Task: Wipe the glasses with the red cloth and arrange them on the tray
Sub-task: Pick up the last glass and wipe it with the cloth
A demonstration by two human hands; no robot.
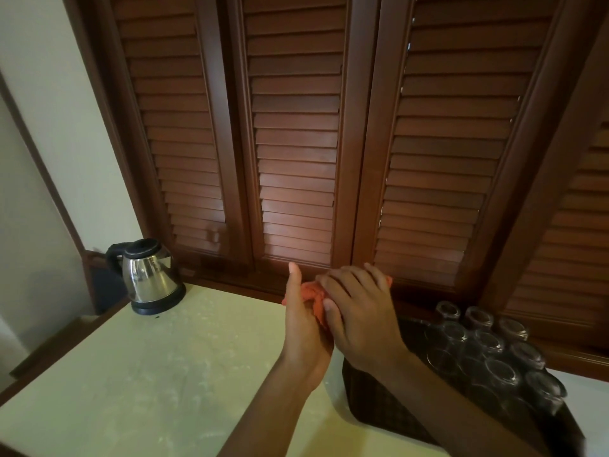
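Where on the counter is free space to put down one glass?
Free: the pale counter between the kettle and the tray, in front of the hands. Crowded: the tray's right part, packed with glasses.

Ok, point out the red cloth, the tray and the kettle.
red cloth (313, 293): head view, bunched fold between the hands.
tray (359, 390): head view, dark near-left wall.
kettle (150, 278): head view, shiny steel body.

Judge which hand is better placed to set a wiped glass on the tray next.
Probably the right hand: it is nearer the tray and its glasses. The left hand holds the red cloth farther away.
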